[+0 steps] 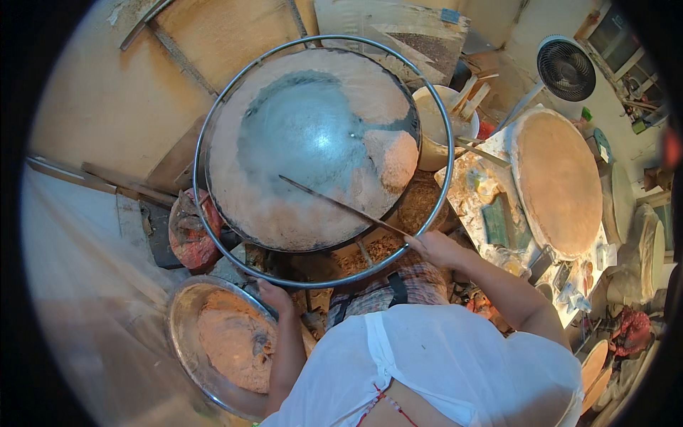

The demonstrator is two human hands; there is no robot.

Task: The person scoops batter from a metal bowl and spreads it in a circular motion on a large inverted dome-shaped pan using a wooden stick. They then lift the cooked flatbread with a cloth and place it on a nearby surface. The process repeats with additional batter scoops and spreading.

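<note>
My right hand grips a long, thin dark blade, angled across a large round griddle inside a raised steel ring. The griddle has a pale brownish coating around a steamy, shiny bluish middle, with a mound of paste at its right. My left hand is curled at the ring's lower left; what it holds, if anything, is hidden. Below it, a metal basin holds pinkish-brown paste.
At right, a messy table bears a large round tan disc and small items. A bucket with wooden slats stands behind the griddle, a fan farther back. Plastic sheeting hangs left; a red bag sits beside the griddle.
</note>
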